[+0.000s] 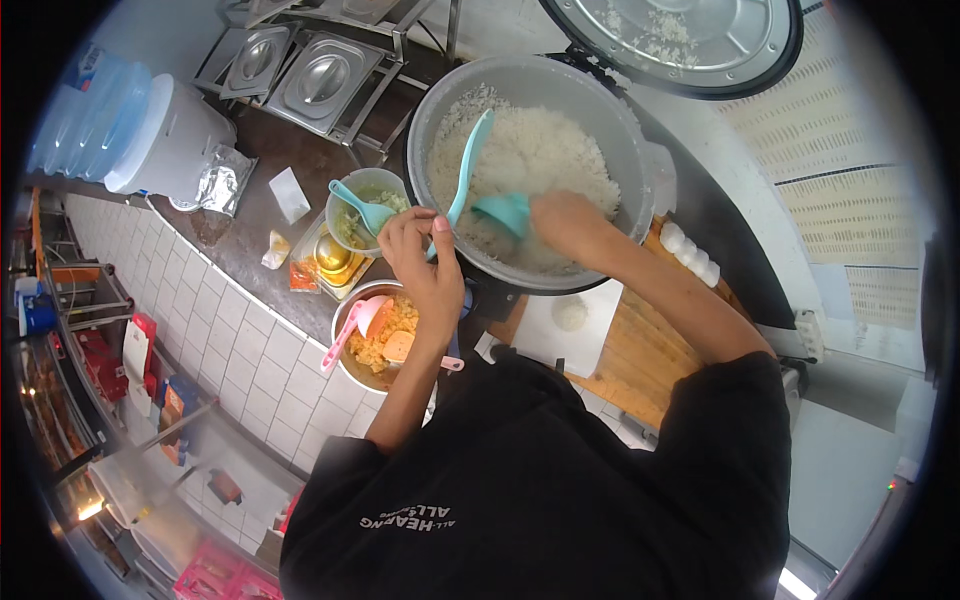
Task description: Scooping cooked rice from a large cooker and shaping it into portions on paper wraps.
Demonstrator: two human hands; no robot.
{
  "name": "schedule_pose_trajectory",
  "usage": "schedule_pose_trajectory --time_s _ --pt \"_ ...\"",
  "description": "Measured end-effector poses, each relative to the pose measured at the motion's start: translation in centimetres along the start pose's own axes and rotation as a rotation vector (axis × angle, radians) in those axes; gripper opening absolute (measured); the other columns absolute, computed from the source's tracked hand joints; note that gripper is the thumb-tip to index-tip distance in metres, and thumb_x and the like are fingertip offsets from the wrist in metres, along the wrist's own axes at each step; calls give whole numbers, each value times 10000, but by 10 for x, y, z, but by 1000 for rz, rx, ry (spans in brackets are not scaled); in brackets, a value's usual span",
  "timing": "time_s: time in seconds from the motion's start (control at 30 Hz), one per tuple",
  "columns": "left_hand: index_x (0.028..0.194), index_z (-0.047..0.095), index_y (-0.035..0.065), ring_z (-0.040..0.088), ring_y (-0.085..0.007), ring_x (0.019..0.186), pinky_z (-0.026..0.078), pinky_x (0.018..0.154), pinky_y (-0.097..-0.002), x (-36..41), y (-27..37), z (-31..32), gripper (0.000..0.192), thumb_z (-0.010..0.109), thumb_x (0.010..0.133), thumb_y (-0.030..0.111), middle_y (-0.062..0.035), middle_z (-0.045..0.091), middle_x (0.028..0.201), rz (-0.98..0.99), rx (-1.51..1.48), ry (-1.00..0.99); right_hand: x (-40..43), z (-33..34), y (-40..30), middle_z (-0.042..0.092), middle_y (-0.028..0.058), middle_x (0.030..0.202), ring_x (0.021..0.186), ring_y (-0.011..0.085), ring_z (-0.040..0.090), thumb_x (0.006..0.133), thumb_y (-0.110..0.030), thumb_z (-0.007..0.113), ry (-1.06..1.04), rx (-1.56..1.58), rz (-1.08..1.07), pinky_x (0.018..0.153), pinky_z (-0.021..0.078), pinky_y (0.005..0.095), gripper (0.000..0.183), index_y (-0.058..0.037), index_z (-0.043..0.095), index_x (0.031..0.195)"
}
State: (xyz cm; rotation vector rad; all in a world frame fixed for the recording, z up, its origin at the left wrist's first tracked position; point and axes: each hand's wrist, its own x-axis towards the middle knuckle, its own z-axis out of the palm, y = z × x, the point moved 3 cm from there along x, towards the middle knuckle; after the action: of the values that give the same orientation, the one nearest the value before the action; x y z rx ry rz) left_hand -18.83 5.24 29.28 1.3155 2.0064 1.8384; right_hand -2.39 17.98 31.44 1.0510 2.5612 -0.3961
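A large open rice cooker pot [643, 150] holds steaming white rice [540, 150]. My right hand [566, 229] is over the rice, closed on a turquoise scoop [506, 215] that dips into it. A long turquoise spatula [471, 161] stands across the pot's near left rim, its lower end at the fingers of my left hand [424, 251]; whether the fingers grip it is not clear. Below the pot, a small mound of rice [571, 313] lies on white paper [536, 330]. Left of my left hand stands a bowl of shredded greens [349, 238] with a turquoise spoon [360, 204].
A steel bowl [337, 315] of orange food with pink utensils stands at the counter edge, near my left forearm. The open cooker lid [675, 37] rises behind the pot. Lidded steel pans [322, 86] sit on a rack at the back left. White cups [690, 253] lie right of the pot.
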Motion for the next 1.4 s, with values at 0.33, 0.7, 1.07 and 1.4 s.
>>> schedule_pose_trajectory --time_s 0.33,0.7,1.07,1.4 --pt "849 535 32 478 -257 1017 361 928 -372 -3 -5 2 138 598 941 113 -93 610 1015 -33 -1 -2 3 -7 -7 653 267 788 785 412 663 929 -212 584 -46 230 -1 740 523 468 274 43 680 965" --pt "833 586 28 324 -406 1338 251 1076 -524 6 6 1 221 610 945 216 -167 495 1356 74 264 -140 67 -20 34 644 75 762 759 232 624 897 -307 670 532 -88 -253 675 481 385 251 -58 690 916" --pt "1085 627 37 461 -376 1248 336 1047 -483 5 92 34 266 624 928 251 -145 593 1235 341 149 -120 -144 189 153 628 133 917 852 290 566 906 -141 647 1204 654 562 733 455 399 134 -8 652 917" --pt "905 674 61 631 -293 931 466 850 -391 -215 83 168 128 702 873 182 -100 678 933 369 -205 -1362 -135 388 173 471 98 1423 1399 378 288 768 -208 730 654 322 784 1069 265 587 140 -141 715 890"
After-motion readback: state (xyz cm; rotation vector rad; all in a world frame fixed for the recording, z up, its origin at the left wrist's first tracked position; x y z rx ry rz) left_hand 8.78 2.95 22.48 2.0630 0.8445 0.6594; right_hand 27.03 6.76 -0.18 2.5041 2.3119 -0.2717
